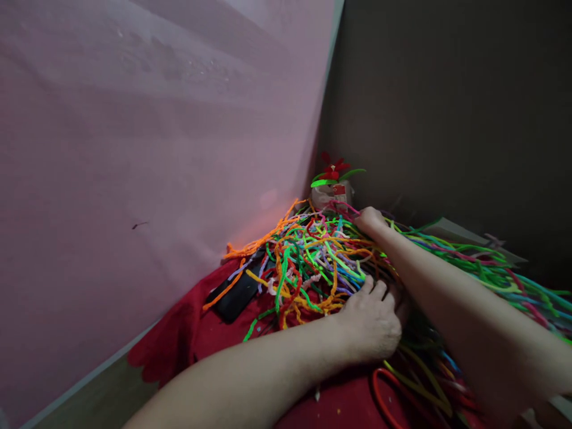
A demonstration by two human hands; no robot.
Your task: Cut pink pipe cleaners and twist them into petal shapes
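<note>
- A red cloth (210, 339) with a scalloped edge covers the surface; small pale scraps lie on its near part
- A pale pink wall (134, 149) rises on the left, bearing a small dark mark, and meets a dark grey wall (447, 107) at the corner; a strip of floor (102, 396) shows at lower left
- The fuzzy stems (308, 256) lie in a tangled heap on the cloth, in the middle of the view, and spread to the right beyond the right forearm
- They are thin, soft-looking and mostly bent or wavy, in orange, green, yellow, red, pink, blue, lilac and white; the orange ones trail out at the left, by the wall
- The left hand (373, 322) is at the near side of the heap, fingers bent down against the stems; whether it grips any, I cannot tell
- The right hand (370, 220) is closed at the far side, a pink stem (346, 207) running out from it; the pinch itself is hidden
- A black phone-like object (239, 298) lies left of the heap, partly under stems
- Behind the heap, a red flower (333, 170) with green leaves shows above a pale wrapped bundle (333, 195)
</note>
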